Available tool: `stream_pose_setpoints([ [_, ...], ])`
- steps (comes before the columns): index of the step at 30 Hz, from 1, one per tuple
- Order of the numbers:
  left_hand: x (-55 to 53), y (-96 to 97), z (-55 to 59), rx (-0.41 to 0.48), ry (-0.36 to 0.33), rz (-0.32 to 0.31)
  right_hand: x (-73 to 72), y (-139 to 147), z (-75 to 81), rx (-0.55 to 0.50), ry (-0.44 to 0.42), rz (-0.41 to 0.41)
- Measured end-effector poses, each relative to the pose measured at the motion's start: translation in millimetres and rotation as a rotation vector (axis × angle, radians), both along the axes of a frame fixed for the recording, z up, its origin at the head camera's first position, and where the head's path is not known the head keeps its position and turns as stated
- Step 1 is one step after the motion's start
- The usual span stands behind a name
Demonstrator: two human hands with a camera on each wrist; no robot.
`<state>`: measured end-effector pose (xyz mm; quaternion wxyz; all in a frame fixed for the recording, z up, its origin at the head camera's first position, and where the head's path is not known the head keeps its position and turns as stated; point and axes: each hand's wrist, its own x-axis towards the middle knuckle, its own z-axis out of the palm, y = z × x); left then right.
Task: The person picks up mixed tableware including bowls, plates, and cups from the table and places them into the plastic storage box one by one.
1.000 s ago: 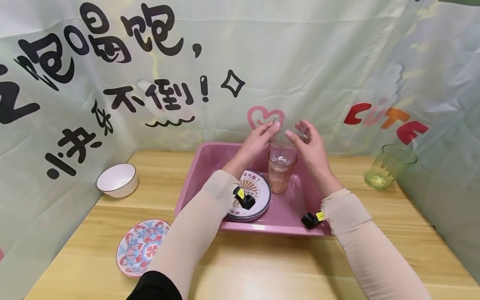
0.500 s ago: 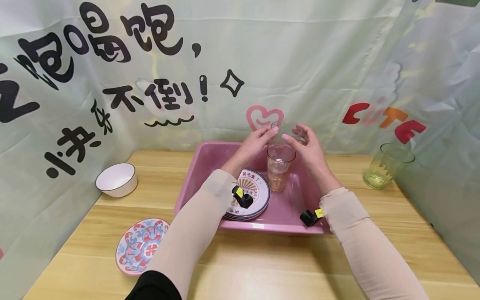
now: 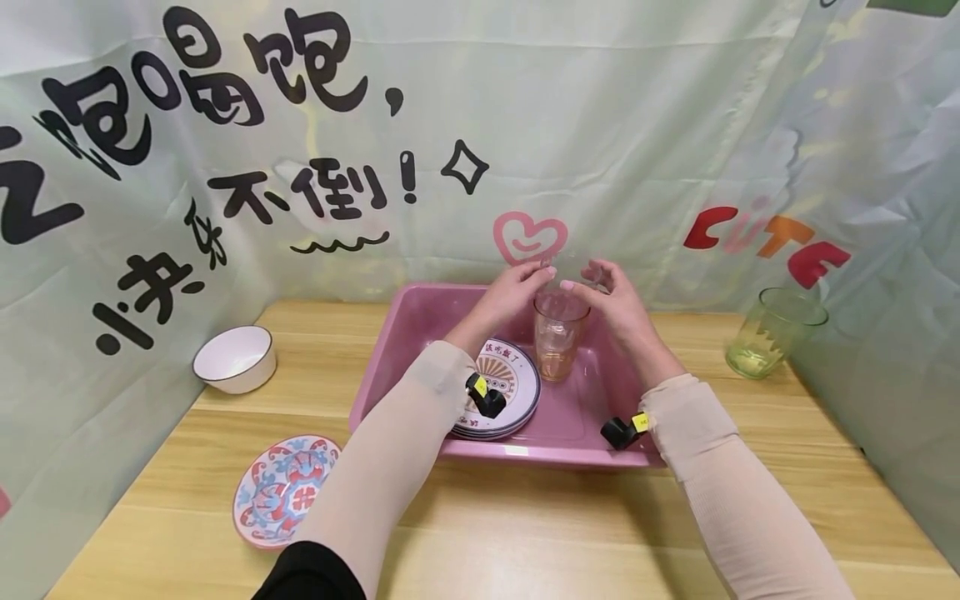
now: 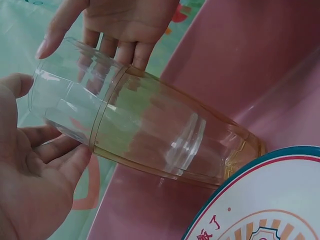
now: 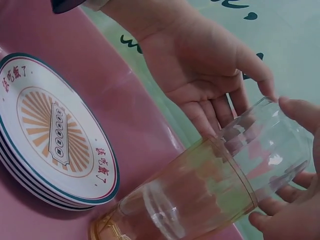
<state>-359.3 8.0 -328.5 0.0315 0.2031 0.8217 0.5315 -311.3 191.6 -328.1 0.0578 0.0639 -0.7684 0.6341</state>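
Note:
A clear glass (image 4: 62, 95) stands inside an amber glass (image 3: 555, 365), its upper part sticking out above the amber rim. My left hand (image 3: 512, 298) holds the clear glass from the left, thumb near the rim and fingers along the side. From the other side my right hand (image 3: 624, 310) holds the same glass, its thumb also near the rim. Both glasses are upright in a pink basin (image 3: 585, 417). Beside them in the basin lies a stack of white plates (image 3: 516, 379) with a sunburst print, partly hidden by my left forearm in the head view.
On the wooden table (image 3: 480, 525), a white bowl (image 3: 236, 362) stands left of the basin. A red-and-blue patterned dish (image 3: 281, 492) is nearer, partly behind my left sleeve. At the right stands a green glass (image 3: 772, 337). Printed cloth (image 3: 600, 108) hangs behind.
Both hands have come down with the clear glass, which has sunk deeper into the amber glass. The plates, bowl, dish and green glass stay where they were.

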Motion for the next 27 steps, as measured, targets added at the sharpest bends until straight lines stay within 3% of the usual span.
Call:
stream_pose_setpoints([
  [5, 0.1, 0.4, -1.6, -0.020, 0.022, 0.009, -1.7, 0.1, -1.0, -0.042, -0.030, 0.026],
  [16, 1.0, 1.0, -4.1, -0.074, 0.056, 0.010, -1.5, 1.4, -2.3, 0.000, -0.031, 0.018],
  [27, 3.2, -0.4, -5.3, -0.084, 0.041, 0.010, -2.6, 1.8, -3.4, 0.014, -0.050, 0.023],
])
